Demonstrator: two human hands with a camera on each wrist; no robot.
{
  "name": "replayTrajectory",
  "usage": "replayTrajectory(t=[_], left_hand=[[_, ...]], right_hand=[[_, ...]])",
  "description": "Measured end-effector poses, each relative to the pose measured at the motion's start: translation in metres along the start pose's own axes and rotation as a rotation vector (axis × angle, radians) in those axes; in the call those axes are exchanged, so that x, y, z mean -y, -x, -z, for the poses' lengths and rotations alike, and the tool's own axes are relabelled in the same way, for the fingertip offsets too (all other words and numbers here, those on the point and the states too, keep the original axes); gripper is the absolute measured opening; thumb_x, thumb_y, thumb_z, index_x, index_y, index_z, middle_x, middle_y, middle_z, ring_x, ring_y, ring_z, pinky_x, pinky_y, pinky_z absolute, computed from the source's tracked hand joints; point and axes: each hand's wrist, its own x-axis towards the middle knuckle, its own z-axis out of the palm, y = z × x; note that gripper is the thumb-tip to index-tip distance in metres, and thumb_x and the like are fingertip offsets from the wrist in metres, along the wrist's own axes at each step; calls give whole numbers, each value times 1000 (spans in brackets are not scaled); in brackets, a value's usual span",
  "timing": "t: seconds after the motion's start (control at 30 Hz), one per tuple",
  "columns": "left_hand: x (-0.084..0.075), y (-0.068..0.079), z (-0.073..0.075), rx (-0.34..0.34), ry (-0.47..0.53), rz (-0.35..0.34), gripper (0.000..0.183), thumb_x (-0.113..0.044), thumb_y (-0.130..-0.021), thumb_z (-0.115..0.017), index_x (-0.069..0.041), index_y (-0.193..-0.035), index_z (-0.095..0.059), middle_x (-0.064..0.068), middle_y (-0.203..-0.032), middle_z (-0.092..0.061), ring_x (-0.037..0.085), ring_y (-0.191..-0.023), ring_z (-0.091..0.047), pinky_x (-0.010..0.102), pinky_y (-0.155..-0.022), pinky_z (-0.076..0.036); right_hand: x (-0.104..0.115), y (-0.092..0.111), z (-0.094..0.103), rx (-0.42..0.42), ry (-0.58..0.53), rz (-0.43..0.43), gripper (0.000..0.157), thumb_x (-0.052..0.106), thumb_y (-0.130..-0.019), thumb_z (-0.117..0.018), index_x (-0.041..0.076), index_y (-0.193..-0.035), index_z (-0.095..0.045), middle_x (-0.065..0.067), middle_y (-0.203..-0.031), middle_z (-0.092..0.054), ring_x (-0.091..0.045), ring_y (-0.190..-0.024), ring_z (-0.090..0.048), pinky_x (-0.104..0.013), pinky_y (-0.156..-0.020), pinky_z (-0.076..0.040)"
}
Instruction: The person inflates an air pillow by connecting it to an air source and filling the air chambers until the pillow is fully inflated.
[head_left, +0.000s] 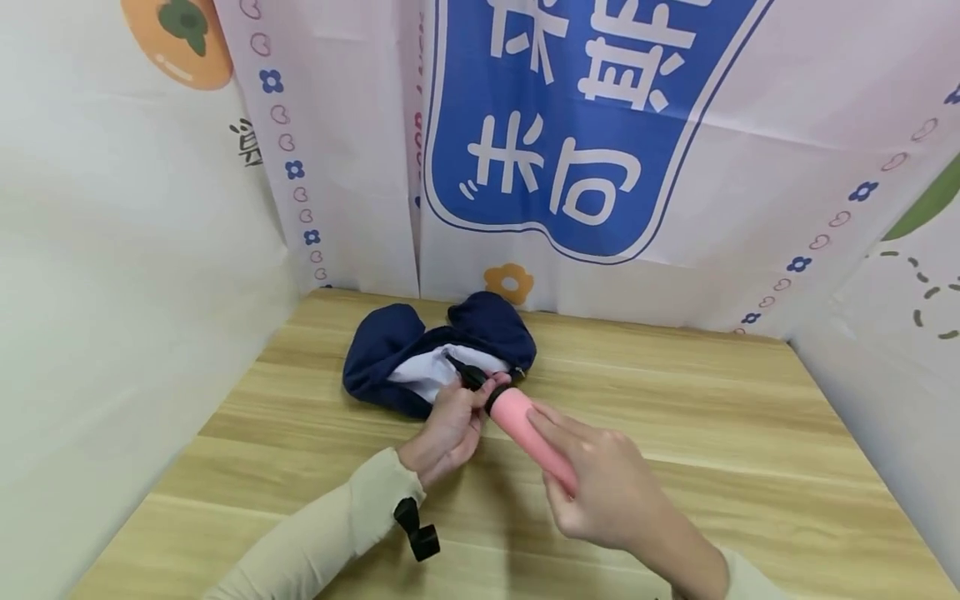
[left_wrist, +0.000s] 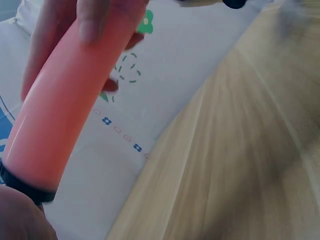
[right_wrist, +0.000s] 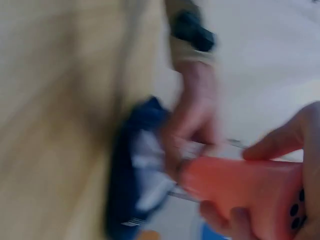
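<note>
A navy U-shaped neck pillow [head_left: 382, 343] lies near the back of the table, its cover gaping on white inner material [head_left: 420, 373]. My right hand [head_left: 611, 483] grips the body of a pink hand pump [head_left: 534, 440], which slants down and left toward the pillow. The pump's tapered black nozzle [head_left: 467, 372] points into the white opening. My left hand [head_left: 450, 425] pinches the nozzle end beside the black collar, at the pillow's near edge. In the right wrist view, dark round holes show on the pump's pink end [right_wrist: 294, 212].
The wood-grain table [head_left: 675, 417] is walled in by printed white sheets at the back [head_left: 360, 208] and sides. A black strap with a small block [head_left: 416, 533] hangs from my left sleeve [head_left: 322, 525].
</note>
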Motion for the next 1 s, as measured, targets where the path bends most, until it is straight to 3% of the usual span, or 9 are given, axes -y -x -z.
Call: replayTrajectory(t=[0.13, 0.27, 0.43, 0.57, 0.67, 0.73, 0.9, 1.0], left_hand=[[-5, 0, 3, 25, -36, -4, 21, 12, -104, -50, 8, -125, -52, 4, -102, -73, 8, -99, -74, 18, -94, -58], [-9, -4, 6, 71, -82, 3, 24, 11, -103, -55, 8, -126, -53, 8, -110, -73, 9, -100, -75, 21, -98, -58], [-17, -6, 9, 89, -52, -10, 23, 11, -104, -53, 8, -126, -50, 6, -107, -74, 9, -99, -76, 23, -98, -59], [-27, -7, 10, 78, -31, -15, 18, 8, -106, -50, 6, -124, -51, 5, -107, -70, 9, -101, -74, 22, -98, -58], [-28, -9, 9, 44, -11, -25, 16, 9, -107, -48, 7, -122, -52, 7, -107, -68, 9, -101, -73, 21, -97, -59], [-25, -7, 7, 26, -9, -19, 19, 9, -106, -48, 9, -125, -52, 6, -104, -70, 10, -100, -73, 21, -97, -59], [-10, -4, 4, -15, -25, -9, 31, 9, -105, -48, 15, -136, -50, 3, -100, -73, 11, -102, -72, 20, -97, -58], [-2, -3, 8, -24, -35, -5, 32, 9, -105, -48, 15, -136, -52, 2, -99, -74, 11, -104, -72, 18, -95, -58]], right_hand=[[-2, 11, -10, 36, -13, 0, 69, 19, -85, -81, 13, -150, -60, -4, -150, -64, -18, -97, -77, -36, -72, -63], [-10, 30, 6, 152, -9, 16, 79, 19, -92, -80, 17, -162, -43, 0, -164, -49, -17, -119, -71, -39, -90, -63], [-9, 38, 42, 300, -15, 10, 89, 19, -95, -79, 24, -168, -29, 5, -168, -43, -8, -117, -68, -37, -93, -63], [-6, 47, 66, 341, 13, -28, 92, 25, -90, -84, 29, -166, -34, 6, -162, -52, -2, -104, -68, -33, -85, -64], [-2, 47, 73, 285, 45, -42, 90, 26, -83, -87, 30, -162, -44, 6, -154, -60, 4, -85, -60, -25, -71, -59], [2, 39, 67, 205, 46, -21, 86, 22, -78, -87, 27, -157, -52, 5, -149, -65, 4, -80, -60, -23, -65, -55], [3, 11, 30, 1, 11, 29, 68, 14, -72, -82, 18, -139, -70, 0, -137, -73, -3, -77, -68, -26, -60, -55], [4, 3, 9, -14, -24, 11, 64, 13, -73, -81, 14, -137, -72, -4, -134, -74, -7, -80, -72, -28, -65, -61]])
